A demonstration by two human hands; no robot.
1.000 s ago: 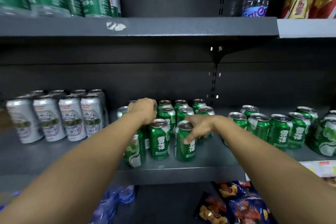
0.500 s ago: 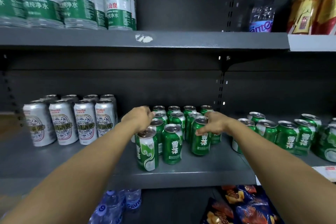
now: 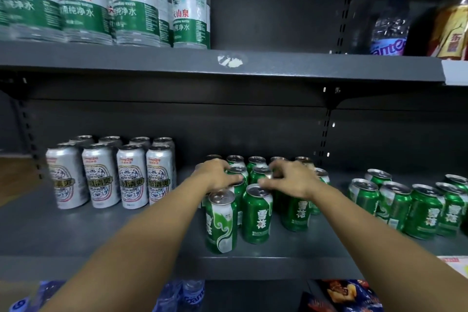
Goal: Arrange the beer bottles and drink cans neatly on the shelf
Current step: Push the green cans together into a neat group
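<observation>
Hands rest atop green cans clustered mid-shelf.

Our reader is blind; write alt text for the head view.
Both hands, left hand and right hand, rest on the tops of green beer cans clustered mid-shelf. Silver cans stand left, more green cans right, water bottles above.

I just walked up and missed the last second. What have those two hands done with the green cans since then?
The left hand still sits curled over the cans at the cluster's left side. The right hand has let go of the front can it gripped and now hovers over the middle green cans, fingers loosely spread. The silver cans and the right-hand green group stayed as they were.
</observation>
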